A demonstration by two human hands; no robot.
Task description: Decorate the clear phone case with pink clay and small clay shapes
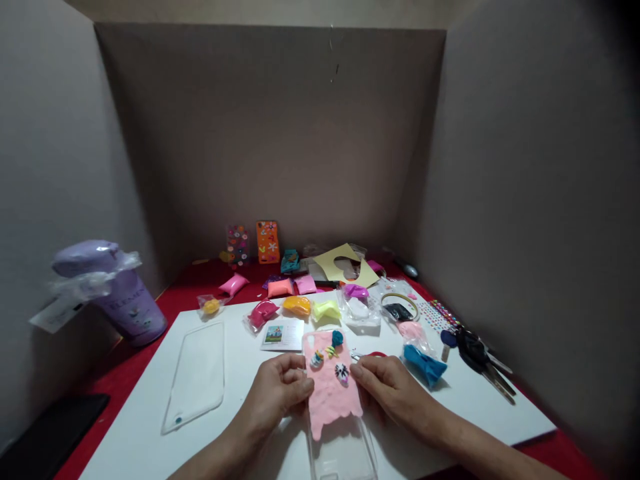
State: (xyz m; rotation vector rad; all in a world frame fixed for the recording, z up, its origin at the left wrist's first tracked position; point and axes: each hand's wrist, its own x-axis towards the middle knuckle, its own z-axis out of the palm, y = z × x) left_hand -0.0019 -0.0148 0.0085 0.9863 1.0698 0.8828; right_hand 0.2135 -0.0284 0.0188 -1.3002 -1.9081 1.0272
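Between both hands is a clear phone case, its upper part coated in pink clay with a ragged lower edge. Small decorations sit on the pink: a teal rose, a yellow piece, a striped swirl and a black-and-white round piece. My left hand grips the case's left edge, thumb on the front. On the right edge, my right hand pinches it with thumb and fingers. Some fingers are hidden behind the case.
Another clear phone case lies on the white board at left. Several clay packets, such as the orange one and blue one, lie beyond my hands. Scissors rest at right; a purple wrapped cup stands at left.
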